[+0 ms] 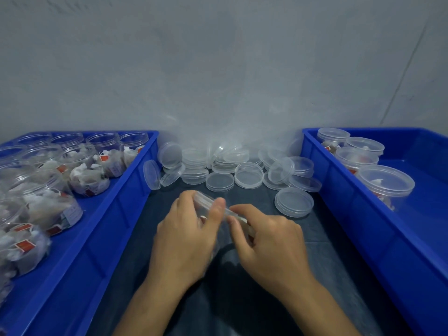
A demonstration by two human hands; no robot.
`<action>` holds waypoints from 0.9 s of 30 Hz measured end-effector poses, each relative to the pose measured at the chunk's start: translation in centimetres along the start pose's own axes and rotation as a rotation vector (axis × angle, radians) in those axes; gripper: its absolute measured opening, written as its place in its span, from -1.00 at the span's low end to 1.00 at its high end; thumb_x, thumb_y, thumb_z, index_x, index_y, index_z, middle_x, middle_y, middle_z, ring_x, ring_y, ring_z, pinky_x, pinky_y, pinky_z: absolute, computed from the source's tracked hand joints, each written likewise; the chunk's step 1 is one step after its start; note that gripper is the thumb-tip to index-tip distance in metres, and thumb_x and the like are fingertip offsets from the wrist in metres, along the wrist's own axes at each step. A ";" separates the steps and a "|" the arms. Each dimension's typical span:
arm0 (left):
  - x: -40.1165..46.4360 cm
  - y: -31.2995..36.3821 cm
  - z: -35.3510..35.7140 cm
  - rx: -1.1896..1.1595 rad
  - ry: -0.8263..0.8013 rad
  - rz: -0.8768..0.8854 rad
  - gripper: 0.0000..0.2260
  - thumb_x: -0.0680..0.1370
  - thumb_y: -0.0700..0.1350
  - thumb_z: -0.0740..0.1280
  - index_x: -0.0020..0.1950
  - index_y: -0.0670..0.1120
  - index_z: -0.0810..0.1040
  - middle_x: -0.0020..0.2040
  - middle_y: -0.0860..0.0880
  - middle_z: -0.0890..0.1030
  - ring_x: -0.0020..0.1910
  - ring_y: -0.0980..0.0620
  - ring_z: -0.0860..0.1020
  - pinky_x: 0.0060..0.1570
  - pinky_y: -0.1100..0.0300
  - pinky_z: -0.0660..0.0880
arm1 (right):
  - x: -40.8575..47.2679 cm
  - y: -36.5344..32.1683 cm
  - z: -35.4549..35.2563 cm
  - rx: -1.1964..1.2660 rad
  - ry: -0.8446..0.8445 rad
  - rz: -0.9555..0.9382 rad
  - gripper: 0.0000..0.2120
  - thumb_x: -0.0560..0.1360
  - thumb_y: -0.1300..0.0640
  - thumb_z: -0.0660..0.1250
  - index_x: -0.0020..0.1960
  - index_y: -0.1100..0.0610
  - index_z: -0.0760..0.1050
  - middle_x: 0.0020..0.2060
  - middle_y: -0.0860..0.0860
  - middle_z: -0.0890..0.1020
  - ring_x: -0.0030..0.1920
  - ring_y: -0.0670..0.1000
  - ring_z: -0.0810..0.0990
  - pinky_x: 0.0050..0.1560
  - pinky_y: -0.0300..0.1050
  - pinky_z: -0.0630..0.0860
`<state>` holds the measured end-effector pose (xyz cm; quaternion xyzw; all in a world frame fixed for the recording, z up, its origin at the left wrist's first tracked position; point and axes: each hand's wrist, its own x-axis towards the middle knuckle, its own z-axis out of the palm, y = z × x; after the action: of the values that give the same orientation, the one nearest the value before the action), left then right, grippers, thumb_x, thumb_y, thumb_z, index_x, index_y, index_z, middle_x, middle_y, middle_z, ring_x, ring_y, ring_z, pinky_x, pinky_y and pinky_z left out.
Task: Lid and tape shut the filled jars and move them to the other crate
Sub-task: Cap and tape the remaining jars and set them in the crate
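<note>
Jar (213, 221) mid-counter between both hands, tipped, lidded end pointing far-left. Left hand (184, 236) wraps body; right hand (269, 241) pinches near rim. Destination crate (363, 214) right, nearer right hand.

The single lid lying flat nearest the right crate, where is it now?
Head view: the lid lies right of centre on the dark mat, beside the right crate, just beyond the right hand.
</note>
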<state>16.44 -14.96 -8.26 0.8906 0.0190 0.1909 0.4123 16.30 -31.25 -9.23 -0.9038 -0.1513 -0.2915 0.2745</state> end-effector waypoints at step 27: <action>1.0 -2.0 0.3 -0.423 -0.078 -0.067 -0.48 0.48 0.46 0.22 0.09 0.07 0.62 -0.02 0.11 0.73 -0.01 0.14 0.68 0.04 0.03 0.55 | 0.4 0.6 -0.7 -0.054 -0.175 0.108 -0.47 0.53 -0.44 -0.08 -0.19 -0.02 0.32 -0.39 -0.07 0.55 -0.28 0.12 0.57 -0.19 0.07 0.52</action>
<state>17.71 -13.66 -9.60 0.7898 -0.0076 0.1422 0.5965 16.58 -32.11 -8.80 -0.9396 -0.1181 -0.2002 0.2511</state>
